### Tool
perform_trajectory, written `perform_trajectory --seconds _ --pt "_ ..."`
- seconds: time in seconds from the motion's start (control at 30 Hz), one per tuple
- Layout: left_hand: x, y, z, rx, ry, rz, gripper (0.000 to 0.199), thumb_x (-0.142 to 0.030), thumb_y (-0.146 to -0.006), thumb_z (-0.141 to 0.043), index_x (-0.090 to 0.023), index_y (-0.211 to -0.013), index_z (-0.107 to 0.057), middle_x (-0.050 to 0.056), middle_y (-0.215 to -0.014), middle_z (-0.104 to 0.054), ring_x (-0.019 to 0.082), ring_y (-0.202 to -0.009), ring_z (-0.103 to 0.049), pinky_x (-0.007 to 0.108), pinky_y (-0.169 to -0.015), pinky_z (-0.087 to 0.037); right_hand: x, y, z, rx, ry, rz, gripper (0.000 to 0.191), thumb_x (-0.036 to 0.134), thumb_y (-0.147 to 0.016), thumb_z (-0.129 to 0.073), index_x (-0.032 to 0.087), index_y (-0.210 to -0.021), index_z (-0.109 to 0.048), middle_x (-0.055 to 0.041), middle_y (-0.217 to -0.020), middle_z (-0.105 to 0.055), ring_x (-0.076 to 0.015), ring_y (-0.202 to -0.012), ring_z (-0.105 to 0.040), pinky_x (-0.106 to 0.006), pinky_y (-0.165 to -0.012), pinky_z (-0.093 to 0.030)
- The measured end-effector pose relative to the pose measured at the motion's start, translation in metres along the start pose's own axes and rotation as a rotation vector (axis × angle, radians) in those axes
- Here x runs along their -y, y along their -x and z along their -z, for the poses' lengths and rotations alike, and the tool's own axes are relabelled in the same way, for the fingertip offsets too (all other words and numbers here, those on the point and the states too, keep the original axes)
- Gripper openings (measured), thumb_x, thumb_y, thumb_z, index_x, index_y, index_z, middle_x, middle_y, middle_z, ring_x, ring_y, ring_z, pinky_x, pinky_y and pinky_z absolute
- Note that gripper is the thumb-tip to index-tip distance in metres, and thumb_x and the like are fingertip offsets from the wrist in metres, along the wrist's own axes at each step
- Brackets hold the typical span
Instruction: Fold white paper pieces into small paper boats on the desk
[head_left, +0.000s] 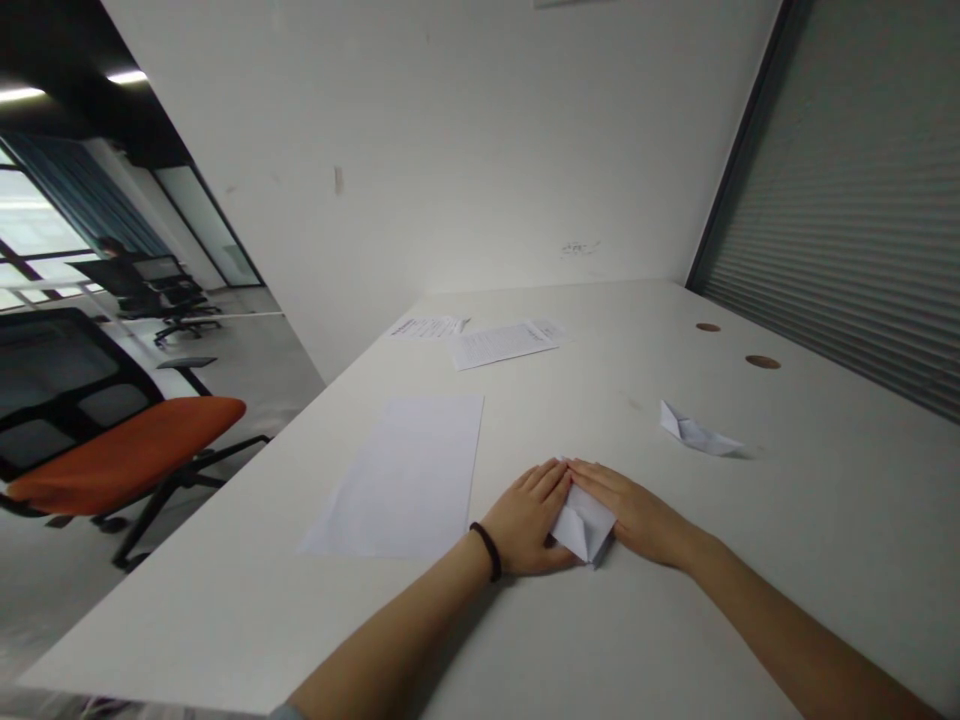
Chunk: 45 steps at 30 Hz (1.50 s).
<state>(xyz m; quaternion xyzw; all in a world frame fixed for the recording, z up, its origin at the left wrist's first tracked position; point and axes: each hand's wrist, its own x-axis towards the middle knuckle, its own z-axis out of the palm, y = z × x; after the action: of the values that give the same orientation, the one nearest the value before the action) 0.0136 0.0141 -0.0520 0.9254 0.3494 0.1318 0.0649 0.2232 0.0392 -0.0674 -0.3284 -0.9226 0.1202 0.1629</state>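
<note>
A small piece of folded white paper (585, 522) lies on the table between my hands, with a raised triangular flap facing me. My left hand (529, 515), a dark band at its wrist, grips the left side, fingers at the far tip and thumb by the near edge. From the right, my right hand (626, 510) holds the other edge, its fingers reaching the same far tip. Fingertips of both hands meet there. The right thumb is hidden. Farther right rests a folded paper boat (699, 434), apart from both hands.
A blank white sheet (405, 480) lies left of my hands on the white table (600, 650). Printed sheets (506, 343) lie toward the wall. Two round holes (763, 362) are at the far right. An orange-seated chair (135, 450) stands left; a person (112, 250) sits in the distance.
</note>
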Motion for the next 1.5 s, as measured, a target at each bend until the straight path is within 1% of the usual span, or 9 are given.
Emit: perform_trajectory --seconds 0.13,0.37,0.53,0.63,0.8,1.07,1.23,1.4,1.5 --pt "-0.003 -0.001 -0.004 0.042 -0.019 -0.010 0.108 -0.075 -0.062 -0.046 0.000 -0.135 -0.016 0.023 -0.140 -0.016 0.030 -0.131 -0.011 0.041 -0.106 -0.016 0.004 0.005 -0.002 0.040 0.062 0.035 0.069 0.019 -0.070 -0.051 0.011 -0.134 -0.028 -0.0121 -0.141 -0.025 -0.0212 -0.130 -0.019 -0.044 -0.106 -0.019" --pt "0.000 0.002 -0.003 0.033 0.003 0.012 0.091 -0.066 -0.073 -0.043 -0.003 -0.134 -0.020 0.021 -0.140 -0.021 0.029 -0.130 -0.013 0.045 -0.105 -0.017 0.000 0.009 0.008 0.069 -0.070 0.069 0.087 0.052 -0.065 -0.061 0.016 -0.136 -0.024 -0.0137 -0.142 -0.023 -0.0263 -0.131 -0.017 -0.048 -0.106 -0.013" --pt "0.003 0.004 -0.003 -0.002 0.061 -0.045 0.056 -0.039 -0.084 -0.044 -0.006 -0.129 -0.033 0.018 -0.135 -0.032 0.024 -0.130 -0.018 0.040 -0.105 -0.025 0.012 0.010 0.022 -0.084 -0.325 -0.003 0.044 0.038 -0.070 -0.063 0.021 -0.110 -0.056 -0.0111 -0.120 -0.051 -0.0245 -0.120 -0.037 -0.044 -0.099 -0.030" --pt "0.000 0.004 0.000 0.035 0.095 -0.083 0.055 -0.033 -0.082 -0.047 -0.005 -0.128 -0.035 0.019 -0.136 -0.031 0.024 -0.130 -0.018 0.038 -0.105 -0.025 0.026 0.008 0.026 -0.093 -0.437 -0.043 0.033 0.028 -0.067 -0.066 0.020 -0.097 -0.057 -0.0081 -0.104 -0.056 -0.0217 -0.106 -0.047 -0.038 -0.092 -0.037" --pt "-0.006 0.009 0.009 0.118 0.148 -0.105 0.063 -0.046 -0.083 -0.044 -0.016 -0.135 -0.024 0.012 -0.141 -0.023 0.026 -0.130 -0.019 0.042 -0.105 -0.022 0.030 0.007 0.025 0.013 -0.583 -0.091 0.017 0.023 -0.068 -0.063 0.019 -0.083 -0.055 -0.0014 -0.086 -0.055 -0.0158 -0.081 -0.053 -0.028 -0.072 -0.044" --pt "-0.026 0.000 -0.003 -0.067 0.054 0.068 0.032 -0.033 -0.082 -0.047 -0.021 -0.112 -0.052 0.006 -0.124 -0.046 0.021 -0.115 -0.040 0.037 -0.099 -0.030 0.029 0.008 0.031 -0.023 -0.534 -0.035 0.009 0.026 -0.070 -0.063 0.019 -0.069 -0.057 -0.0011 -0.076 -0.057 -0.0161 -0.077 -0.054 -0.030 -0.072 -0.043" --pt "-0.025 -0.004 -0.004 -0.049 0.150 0.118 0.040 -0.036 -0.075 -0.055 -0.022 -0.113 -0.050 0.007 -0.122 -0.046 0.024 -0.114 -0.040 0.041 -0.098 -0.031 0.033 0.004 0.029 -0.047 -0.460 -0.035 0.008 0.028 -0.072 -0.062 0.020 -0.074 -0.059 -0.0017 -0.080 -0.059 -0.0170 -0.084 -0.054 -0.031 -0.077 -0.042" --pt "-0.004 0.005 0.000 -0.115 0.455 0.209 0.055 -0.019 -0.079 -0.048 -0.016 -0.130 -0.027 0.012 -0.129 -0.040 0.022 -0.119 -0.037 0.040 -0.097 -0.033 0.036 -0.002 0.009 -0.115 -0.328 -0.120 0.013 0.029 -0.074 -0.060 0.021 -0.083 -0.054 -0.0027 -0.086 -0.056 -0.0185 -0.086 -0.051 -0.033 -0.077 -0.043" --pt "-0.006 0.010 0.002 -0.062 0.317 0.151 0.076 -0.040 -0.076 -0.056 -0.014 -0.135 -0.018 0.017 -0.138 -0.026 0.029 -0.127 -0.023 0.049 -0.101 -0.023 0.033 -0.002 -0.004 -0.170 -0.188 -0.148 0.022 0.033 -0.073 -0.060 0.020 -0.089 -0.053 -0.0066 -0.099 -0.053 -0.0224 -0.098 -0.047 -0.040 -0.085 -0.041"
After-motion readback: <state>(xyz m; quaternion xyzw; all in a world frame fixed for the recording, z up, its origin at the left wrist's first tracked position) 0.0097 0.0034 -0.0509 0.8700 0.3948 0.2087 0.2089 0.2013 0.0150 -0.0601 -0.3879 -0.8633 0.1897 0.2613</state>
